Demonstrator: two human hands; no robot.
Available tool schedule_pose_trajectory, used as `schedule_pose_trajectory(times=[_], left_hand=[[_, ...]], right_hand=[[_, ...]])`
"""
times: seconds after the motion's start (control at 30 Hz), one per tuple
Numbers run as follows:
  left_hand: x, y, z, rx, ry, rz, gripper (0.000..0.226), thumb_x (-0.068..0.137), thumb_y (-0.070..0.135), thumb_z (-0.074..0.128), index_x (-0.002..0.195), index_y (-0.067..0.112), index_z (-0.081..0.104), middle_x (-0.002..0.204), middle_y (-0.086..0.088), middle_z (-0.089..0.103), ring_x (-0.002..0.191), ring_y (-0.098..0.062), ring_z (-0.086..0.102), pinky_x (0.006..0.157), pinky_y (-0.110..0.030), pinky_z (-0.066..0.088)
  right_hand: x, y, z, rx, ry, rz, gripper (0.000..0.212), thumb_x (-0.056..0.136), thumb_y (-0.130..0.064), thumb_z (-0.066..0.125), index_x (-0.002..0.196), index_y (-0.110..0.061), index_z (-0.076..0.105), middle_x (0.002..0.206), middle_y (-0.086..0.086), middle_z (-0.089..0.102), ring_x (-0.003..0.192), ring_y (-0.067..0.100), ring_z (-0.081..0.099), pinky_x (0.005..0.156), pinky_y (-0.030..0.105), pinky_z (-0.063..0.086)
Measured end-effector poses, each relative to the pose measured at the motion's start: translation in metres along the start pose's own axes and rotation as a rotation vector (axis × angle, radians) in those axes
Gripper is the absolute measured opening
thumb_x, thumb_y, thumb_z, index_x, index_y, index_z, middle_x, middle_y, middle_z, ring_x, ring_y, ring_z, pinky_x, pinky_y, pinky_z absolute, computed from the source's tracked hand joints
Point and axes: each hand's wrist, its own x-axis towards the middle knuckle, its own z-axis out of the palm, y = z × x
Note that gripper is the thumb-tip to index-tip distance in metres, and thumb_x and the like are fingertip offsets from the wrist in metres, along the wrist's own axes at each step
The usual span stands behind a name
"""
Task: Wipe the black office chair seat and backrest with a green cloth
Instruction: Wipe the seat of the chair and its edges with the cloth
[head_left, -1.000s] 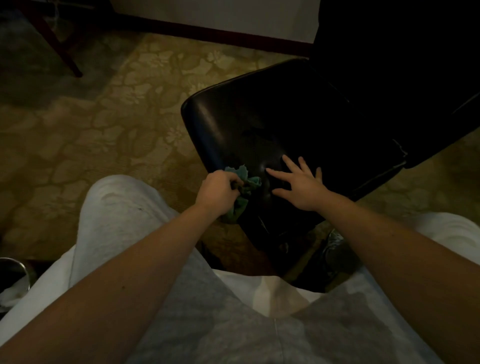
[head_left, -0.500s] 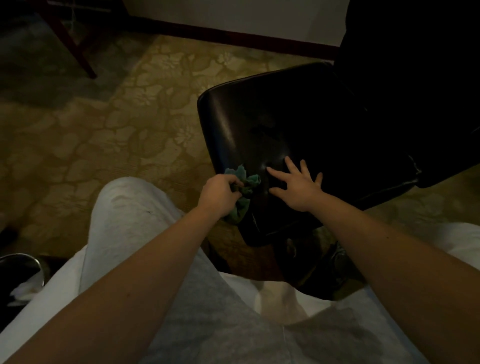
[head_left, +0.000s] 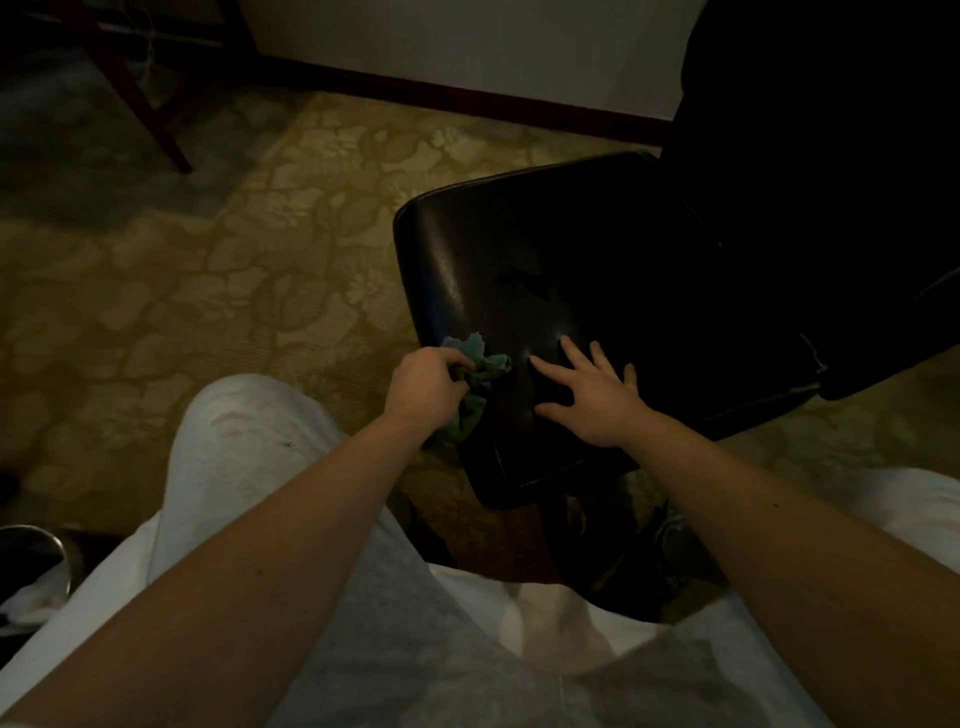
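The black office chair seat (head_left: 597, 270) fills the middle right of the head view, glossy along its left edge. Its dark backrest (head_left: 821, 130) rises at the upper right, mostly lost in shadow. My left hand (head_left: 423, 387) grips a bunched green cloth (head_left: 475, 379) against the seat's near left edge, part of the cloth hanging over the side. My right hand (head_left: 597, 397) lies flat on the seat just right of the cloth, fingers spread and straight.
Patterned beige carpet (head_left: 234, 291) covers the floor to the left. A dark wooden furniture leg (head_left: 150, 109) stands at the upper left. A shiny metal bin (head_left: 31, 566) sits at the lower left edge. The chair base (head_left: 597, 530) shows under the seat.
The view has shifted, so the chair sits further right in the frame. Both hands keep the same hold and place on the seat's near edge.
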Motion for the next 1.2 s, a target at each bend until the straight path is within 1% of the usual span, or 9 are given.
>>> schedule_pose_trajectory(times=[0.27, 0.37, 0.47, 0.6, 0.77, 0.87, 1.03, 1.13, 1.2], left_hand=[[-0.024, -0.006, 0.016, -0.027, -0.075, -0.026, 0.022, 0.094, 0.017, 0.066, 0.115, 0.024, 0.069, 0.125, -0.005, 0.062, 0.112, -0.022, 0.06, 0.094, -0.04, 0.055], [-0.021, -0.007, 0.015, -0.015, -0.052, -0.015, 0.023, 0.093, 0.016, 0.066, 0.115, 0.024, 0.069, 0.127, -0.005, 0.062, 0.114, -0.021, 0.06, 0.095, -0.037, 0.054], [-0.016, -0.009, 0.013, -0.021, -0.011, -0.005, 0.026, 0.094, 0.016, 0.066, 0.117, 0.025, 0.069, 0.128, -0.004, 0.063, 0.113, -0.02, 0.06, 0.093, -0.032, 0.053], [-0.016, -0.009, 0.014, -0.042, 0.058, -0.019, 0.028, 0.095, 0.017, 0.064, 0.12, 0.027, 0.068, 0.132, -0.004, 0.06, 0.115, -0.021, 0.059, 0.095, -0.039, 0.054], [-0.018, -0.011, 0.018, -0.037, 0.004, -0.013, 0.028, 0.093, 0.02, 0.066, 0.12, 0.026, 0.068, 0.127, -0.003, 0.061, 0.116, -0.021, 0.058, 0.098, -0.041, 0.052], [-0.024, -0.012, 0.022, -0.015, -0.015, -0.009, 0.029, 0.093, 0.021, 0.066, 0.121, 0.026, 0.068, 0.126, -0.002, 0.061, 0.115, -0.02, 0.058, 0.098, -0.039, 0.052], [-0.02, -0.011, 0.015, 0.001, 0.012, -0.022, 0.029, 0.093, 0.019, 0.066, 0.121, 0.027, 0.067, 0.128, -0.003, 0.061, 0.115, -0.021, 0.059, 0.097, -0.04, 0.053], [-0.012, -0.009, 0.005, 0.016, 0.049, -0.025, 0.029, 0.093, 0.017, 0.066, 0.12, 0.026, 0.068, 0.128, -0.004, 0.062, 0.112, -0.021, 0.061, 0.092, -0.036, 0.054], [-0.007, -0.01, 0.0, 0.019, 0.081, -0.024, 0.028, 0.093, 0.016, 0.065, 0.12, 0.026, 0.068, 0.127, -0.005, 0.062, 0.108, -0.021, 0.062, 0.087, -0.033, 0.055]], right_hand=[[-0.002, -0.007, 0.003, -0.053, 0.021, 0.041, 0.065, 0.095, -0.061, 0.046, 0.148, -0.058, 0.008, 0.163, -0.01, -0.016, 0.149, 0.026, -0.017, 0.115, 0.065, -0.006], [-0.002, -0.005, 0.004, -0.032, 0.023, 0.017, 0.065, 0.095, -0.062, 0.045, 0.147, -0.06, 0.007, 0.163, -0.01, -0.015, 0.149, 0.026, -0.018, 0.116, 0.064, -0.006], [-0.001, 0.0, 0.001, -0.027, -0.02, -0.013, 0.065, 0.095, -0.064, 0.043, 0.146, -0.061, 0.003, 0.162, -0.011, -0.018, 0.149, 0.026, -0.019, 0.116, 0.062, -0.007], [-0.002, 0.0, -0.005, -0.042, -0.072, -0.012, 0.068, 0.095, -0.062, 0.044, 0.147, -0.06, 0.001, 0.162, -0.011, -0.02, 0.149, 0.025, -0.02, 0.117, 0.061, -0.005], [-0.001, -0.004, -0.004, -0.065, -0.057, -0.01, 0.07, 0.095, -0.062, 0.045, 0.146, -0.06, -0.002, 0.162, -0.01, -0.021, 0.149, 0.026, -0.019, 0.117, 0.062, -0.004], [-0.001, -0.008, -0.005, -0.077, -0.049, 0.004, 0.071, 0.095, -0.061, 0.045, 0.147, -0.059, -0.003, 0.162, -0.009, -0.02, 0.149, 0.027, -0.019, 0.117, 0.063, -0.003], [-0.001, -0.015, -0.004, -0.07, -0.026, 0.004, 0.071, 0.095, -0.061, 0.044, 0.148, -0.057, -0.003, 0.163, -0.007, -0.019, 0.149, 0.028, -0.018, 0.117, 0.064, 0.0], [0.0, -0.017, -0.01, -0.034, -0.054, -0.022, 0.072, 0.095, -0.061, 0.045, 0.149, -0.055, -0.002, 0.162, -0.007, -0.02, 0.149, 0.027, -0.017, 0.117, 0.062, 0.002], [0.003, -0.015, -0.017, -0.059, -0.093, -0.048, 0.074, 0.094, -0.061, 0.046, 0.15, -0.054, -0.001, 0.163, -0.007, -0.019, 0.15, 0.027, -0.014, 0.117, 0.061, 0.006]])
